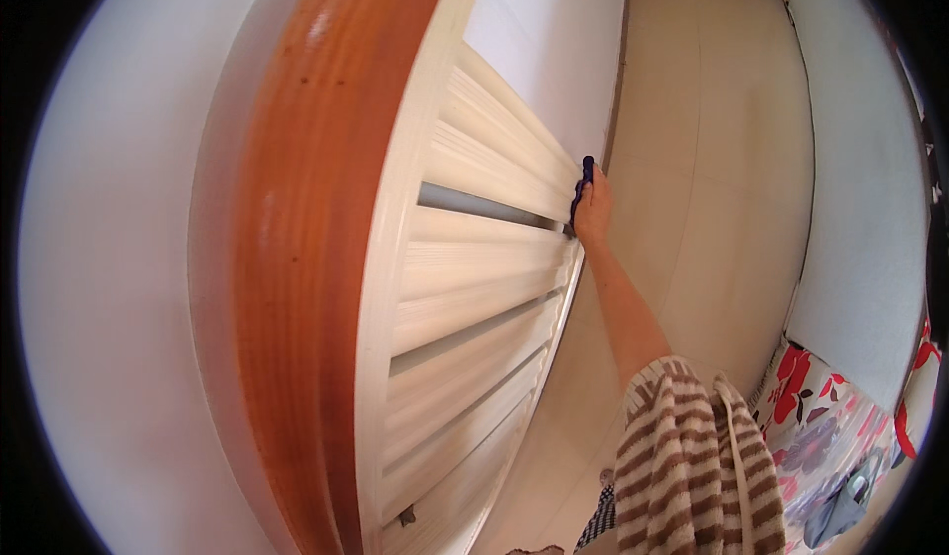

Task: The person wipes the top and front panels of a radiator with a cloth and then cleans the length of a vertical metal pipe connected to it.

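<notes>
My right hand [594, 206] grips a dark blue cloth [583, 188] and presses it against the far edge of a cream slatted panel [482, 258]. The fingers are mostly hidden behind the wrist and thumb side of the hand. A striped brown and cream fluffy sleeve covers the upper part of this arm, and the forearm is bare. An orange-brown varnished wooden board [311, 184] runs along the near side of the panel, with dark gaps showing between some slats. My left hand is out of view.
White wall [111, 258] stands at the left. Beige tiled floor [712, 147] lies right of the panel. Farther right are a pale flat surface [860, 184], red-flowered fabric [801, 392] and a grey item [845, 503]. Checked fabric [599, 518] shows at the bottom.
</notes>
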The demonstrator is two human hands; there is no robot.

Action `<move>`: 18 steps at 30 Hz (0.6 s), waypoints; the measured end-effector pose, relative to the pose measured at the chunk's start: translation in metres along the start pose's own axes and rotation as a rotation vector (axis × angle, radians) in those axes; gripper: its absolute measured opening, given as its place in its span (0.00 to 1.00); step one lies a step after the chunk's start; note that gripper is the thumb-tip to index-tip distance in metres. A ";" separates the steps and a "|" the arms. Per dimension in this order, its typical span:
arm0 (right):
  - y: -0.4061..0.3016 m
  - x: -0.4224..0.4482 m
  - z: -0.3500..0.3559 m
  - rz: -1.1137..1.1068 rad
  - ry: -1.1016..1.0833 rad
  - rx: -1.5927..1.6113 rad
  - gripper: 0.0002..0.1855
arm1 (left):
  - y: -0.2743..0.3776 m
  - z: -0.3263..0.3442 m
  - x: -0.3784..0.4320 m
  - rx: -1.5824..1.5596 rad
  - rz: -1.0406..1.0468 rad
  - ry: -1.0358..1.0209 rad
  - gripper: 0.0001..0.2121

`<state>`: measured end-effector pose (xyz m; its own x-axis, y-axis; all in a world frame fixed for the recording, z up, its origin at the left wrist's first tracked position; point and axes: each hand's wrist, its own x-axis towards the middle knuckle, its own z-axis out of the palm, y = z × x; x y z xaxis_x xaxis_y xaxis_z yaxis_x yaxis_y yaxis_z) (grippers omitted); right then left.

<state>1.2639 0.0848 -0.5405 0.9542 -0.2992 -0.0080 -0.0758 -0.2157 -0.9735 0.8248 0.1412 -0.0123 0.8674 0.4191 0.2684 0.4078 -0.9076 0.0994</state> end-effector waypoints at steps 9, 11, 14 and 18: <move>0.032 -0.080 -0.057 0.082 -0.464 -0.061 0.20 | -0.005 -0.002 -0.004 -0.012 -0.002 -0.077 0.28; 0.044 -0.027 -0.057 0.092 -0.230 0.053 0.19 | 0.000 0.004 0.002 -0.002 0.019 -0.066 0.29; 0.014 0.034 -0.041 -0.047 -0.150 0.048 0.22 | -0.005 0.004 0.001 0.002 0.007 -0.025 0.29; 0.024 0.010 -0.019 -0.023 -0.125 -0.042 0.27 | -0.008 0.007 -0.003 -0.037 -0.007 0.007 0.29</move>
<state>1.2665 0.0588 -0.5595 0.9842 -0.1763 -0.0164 -0.0628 -0.2608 -0.9634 0.8209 0.1479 -0.0201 0.8623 0.4256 0.2745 0.4030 -0.9049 0.1371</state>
